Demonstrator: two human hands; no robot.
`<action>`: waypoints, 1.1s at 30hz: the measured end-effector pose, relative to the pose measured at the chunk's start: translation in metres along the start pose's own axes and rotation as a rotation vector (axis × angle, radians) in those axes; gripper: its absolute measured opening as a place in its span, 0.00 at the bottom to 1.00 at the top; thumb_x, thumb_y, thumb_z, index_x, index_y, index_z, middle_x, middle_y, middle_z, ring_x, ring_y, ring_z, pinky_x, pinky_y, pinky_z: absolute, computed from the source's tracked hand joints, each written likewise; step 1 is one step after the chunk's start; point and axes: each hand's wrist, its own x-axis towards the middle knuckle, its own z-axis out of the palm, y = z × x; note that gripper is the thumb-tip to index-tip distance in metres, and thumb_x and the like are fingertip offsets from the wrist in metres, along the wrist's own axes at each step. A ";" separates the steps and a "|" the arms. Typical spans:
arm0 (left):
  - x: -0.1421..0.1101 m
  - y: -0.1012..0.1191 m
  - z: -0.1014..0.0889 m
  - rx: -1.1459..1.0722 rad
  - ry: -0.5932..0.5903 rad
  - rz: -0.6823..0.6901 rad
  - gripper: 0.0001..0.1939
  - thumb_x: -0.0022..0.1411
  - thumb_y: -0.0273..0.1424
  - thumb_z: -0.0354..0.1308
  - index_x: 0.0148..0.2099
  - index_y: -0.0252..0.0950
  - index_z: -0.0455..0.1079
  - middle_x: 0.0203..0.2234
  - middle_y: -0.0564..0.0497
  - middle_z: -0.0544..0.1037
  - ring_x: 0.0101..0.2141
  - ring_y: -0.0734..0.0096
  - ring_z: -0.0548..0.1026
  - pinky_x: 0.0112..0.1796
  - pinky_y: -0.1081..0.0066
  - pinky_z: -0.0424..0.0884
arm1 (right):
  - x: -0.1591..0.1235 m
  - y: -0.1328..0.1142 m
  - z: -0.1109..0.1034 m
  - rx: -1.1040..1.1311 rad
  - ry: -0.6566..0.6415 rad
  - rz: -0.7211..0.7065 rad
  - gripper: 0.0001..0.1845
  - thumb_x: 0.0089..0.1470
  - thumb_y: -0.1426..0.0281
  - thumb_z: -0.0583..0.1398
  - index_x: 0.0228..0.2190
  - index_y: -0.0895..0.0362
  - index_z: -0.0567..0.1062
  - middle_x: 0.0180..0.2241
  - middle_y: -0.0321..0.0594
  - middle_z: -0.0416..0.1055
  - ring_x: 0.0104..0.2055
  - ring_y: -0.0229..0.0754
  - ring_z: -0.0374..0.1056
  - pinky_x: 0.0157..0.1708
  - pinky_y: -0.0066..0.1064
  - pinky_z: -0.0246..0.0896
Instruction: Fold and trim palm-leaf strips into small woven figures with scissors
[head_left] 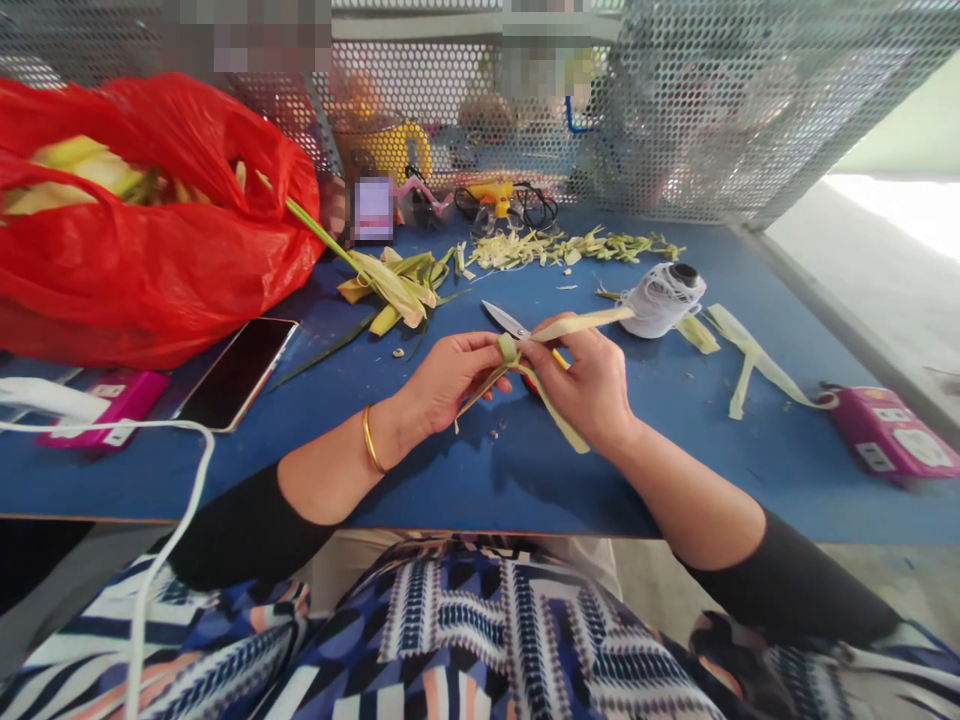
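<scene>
Between my two hands is a pale green corn husk strip [508,347], looped into a small knot-like fold with loose ends hanging down. My left hand [459,375] is closed, its thumb and fingers pinching the loop from the left. My right hand [585,380] is closed too, gripping the strip close to the fold, while one long end sticks out above it to the right. Behind the hands lie scissors [504,320], their blades pointing up-left and their handles partly hidden by my right hand. A spool of white thread [660,300] sits to the right.
At left stands a red plastic bag [225,290] of husks, with a phone [238,372] before it. Loose husks [397,290] and a row of husk pieces [517,250] lie behind. At right are husk strips [757,355] and a magenta box [892,435]. A perforated metal screen [675,130] borders the back.
</scene>
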 end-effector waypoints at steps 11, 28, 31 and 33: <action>0.000 -0.001 0.001 0.012 0.019 0.007 0.04 0.52 0.29 0.64 0.27 0.35 0.77 0.18 0.53 0.75 0.19 0.77 0.72 0.20 0.78 0.62 | 0.003 0.001 -0.001 0.148 -0.094 0.228 0.10 0.52 0.63 0.64 0.27 0.56 0.72 0.24 0.35 0.72 0.26 0.37 0.66 0.28 0.30 0.60; 0.000 -0.005 0.001 0.072 -0.021 0.045 0.07 0.47 0.29 0.69 0.31 0.33 0.77 0.22 0.53 0.77 0.22 0.79 0.71 0.22 0.78 0.63 | 0.004 -0.001 -0.004 0.089 -0.113 0.115 0.08 0.56 0.68 0.61 0.25 0.55 0.75 0.31 0.39 0.77 0.32 0.39 0.69 0.36 0.33 0.58; -0.001 -0.005 0.001 0.076 -0.037 0.046 0.08 0.47 0.30 0.69 0.31 0.32 0.77 0.24 0.52 0.78 0.21 0.80 0.70 0.22 0.77 0.63 | 0.006 -0.002 -0.005 0.061 -0.111 0.151 0.10 0.55 0.67 0.61 0.23 0.55 0.72 0.24 0.36 0.72 0.28 0.37 0.65 0.33 0.32 0.56; -0.002 -0.004 0.002 0.097 -0.041 0.055 0.08 0.48 0.29 0.69 0.32 0.32 0.76 0.24 0.52 0.78 0.20 0.81 0.70 0.22 0.78 0.63 | 0.006 -0.003 -0.006 0.084 -0.135 0.234 0.12 0.54 0.66 0.61 0.21 0.55 0.69 0.19 0.32 0.66 0.23 0.35 0.58 0.28 0.30 0.51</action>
